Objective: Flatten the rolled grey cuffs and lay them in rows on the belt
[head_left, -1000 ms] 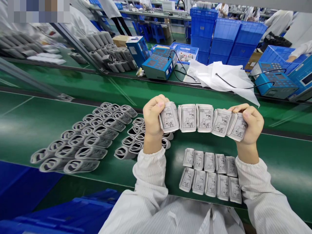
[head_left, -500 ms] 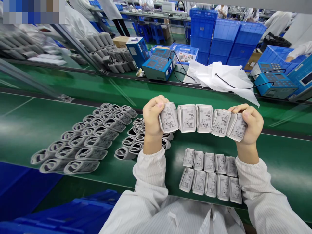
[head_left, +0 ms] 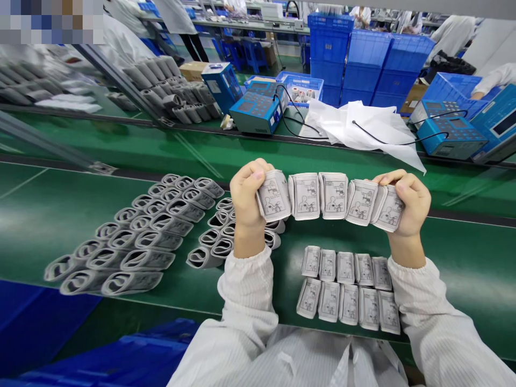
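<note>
head view: left hand [head_left: 250, 194] and right hand [head_left: 406, 201] clasp five folded arm cuffs [head_left: 332, 196], outer edges hidden in their grip.

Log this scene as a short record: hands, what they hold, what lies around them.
Left hand: grips the left end of a row of five folded blood-pressure cuffs
Right hand: grips the row's right end
Cuff print: diagram of a seated figure, facing up
Below the row: ten folded cuffs, in two rows of five, on a green conveyor belt
Left of the hands: rolled grey cuffs, in rows on the belt
Beyond: blue crates, blue bench units
</note>
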`<state>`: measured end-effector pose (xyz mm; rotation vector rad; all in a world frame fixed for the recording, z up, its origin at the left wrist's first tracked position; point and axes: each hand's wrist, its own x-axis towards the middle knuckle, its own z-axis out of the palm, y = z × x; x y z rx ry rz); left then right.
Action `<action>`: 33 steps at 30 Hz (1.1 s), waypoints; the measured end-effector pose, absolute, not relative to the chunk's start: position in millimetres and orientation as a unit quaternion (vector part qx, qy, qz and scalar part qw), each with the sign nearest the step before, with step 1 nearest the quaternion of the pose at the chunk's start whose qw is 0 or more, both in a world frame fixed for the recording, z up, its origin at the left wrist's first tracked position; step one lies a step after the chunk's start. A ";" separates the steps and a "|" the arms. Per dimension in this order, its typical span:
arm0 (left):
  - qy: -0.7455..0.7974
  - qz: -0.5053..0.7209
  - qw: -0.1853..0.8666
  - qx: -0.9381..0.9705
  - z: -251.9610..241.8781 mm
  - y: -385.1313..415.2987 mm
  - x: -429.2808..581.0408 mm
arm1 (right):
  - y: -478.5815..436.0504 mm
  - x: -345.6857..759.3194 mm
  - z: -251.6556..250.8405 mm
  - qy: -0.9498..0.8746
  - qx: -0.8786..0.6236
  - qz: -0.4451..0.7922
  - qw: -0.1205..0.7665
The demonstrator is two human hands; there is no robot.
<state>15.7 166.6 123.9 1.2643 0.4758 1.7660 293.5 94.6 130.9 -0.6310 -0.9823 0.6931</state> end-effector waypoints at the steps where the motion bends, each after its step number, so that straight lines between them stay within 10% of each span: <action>1: 0.189 0.712 0.443 0.511 123.9 166.4 15.1 | 94.9 293.3 130.6 -0.454 -0.294 0.320 0.778; 33: 0.162 0.734 0.413 0.514 136.9 164.2 16.0 | 95.4 290.6 131.4 -0.419 -0.267 0.375 0.783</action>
